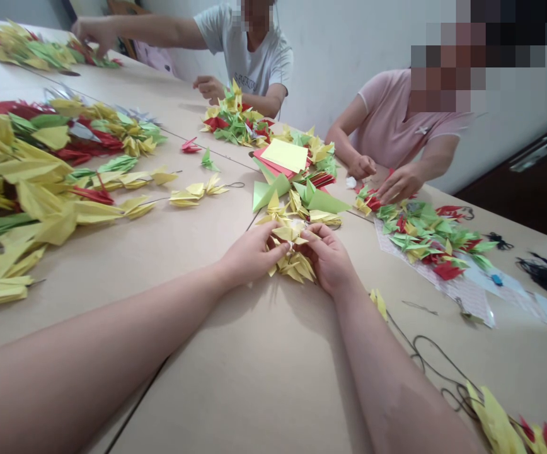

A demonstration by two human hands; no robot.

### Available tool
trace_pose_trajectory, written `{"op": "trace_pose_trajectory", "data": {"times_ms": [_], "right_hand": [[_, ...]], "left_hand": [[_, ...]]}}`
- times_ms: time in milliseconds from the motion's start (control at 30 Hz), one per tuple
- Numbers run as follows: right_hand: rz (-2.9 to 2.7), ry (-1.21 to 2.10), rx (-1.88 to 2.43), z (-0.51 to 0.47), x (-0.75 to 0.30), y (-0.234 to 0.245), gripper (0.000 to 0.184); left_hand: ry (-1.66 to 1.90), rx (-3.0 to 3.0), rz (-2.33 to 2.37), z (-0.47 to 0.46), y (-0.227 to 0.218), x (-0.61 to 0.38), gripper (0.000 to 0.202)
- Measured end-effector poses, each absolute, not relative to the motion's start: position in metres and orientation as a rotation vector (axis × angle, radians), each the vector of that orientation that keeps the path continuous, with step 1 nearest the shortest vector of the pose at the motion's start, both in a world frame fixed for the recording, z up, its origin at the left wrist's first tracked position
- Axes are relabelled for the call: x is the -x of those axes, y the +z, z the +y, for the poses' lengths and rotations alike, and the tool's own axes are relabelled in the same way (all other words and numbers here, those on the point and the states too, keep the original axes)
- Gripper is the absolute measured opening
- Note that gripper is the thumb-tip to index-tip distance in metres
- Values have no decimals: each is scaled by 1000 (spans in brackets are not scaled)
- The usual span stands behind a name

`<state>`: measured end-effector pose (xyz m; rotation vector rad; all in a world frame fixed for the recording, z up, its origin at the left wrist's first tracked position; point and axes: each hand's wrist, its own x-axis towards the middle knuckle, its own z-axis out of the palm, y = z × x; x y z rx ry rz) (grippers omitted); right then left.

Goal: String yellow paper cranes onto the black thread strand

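Two-handed pinch on yellow origami cranes (296, 265), left hand (251, 253) and right hand (329, 260) both closed, folded green paper (268, 192) just beyond, black cord (446, 362) off right.

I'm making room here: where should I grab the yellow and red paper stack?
Pinch the left edge, where the red sheets stick out past the yellow sheet, coming in from the left over the tabletop. The right and near sides look crowded with folded paper cranes, so that edge seems least likely to disturb them.
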<state>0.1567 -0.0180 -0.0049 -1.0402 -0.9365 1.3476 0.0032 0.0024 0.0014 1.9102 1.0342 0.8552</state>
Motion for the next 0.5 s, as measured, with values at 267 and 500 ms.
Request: {"op": "trace_pose_trajectory", "data": {"times_ms": [267,500], "right_hand": [[-953,1338,1042,-17,-157,-6,20],[-943,1356,1020,-17,-158,-7,19]], "left_hand": [[858,-1905,1055,4,-1,-4,18],[841,-1950,1085,4,0,-3,14]]}}
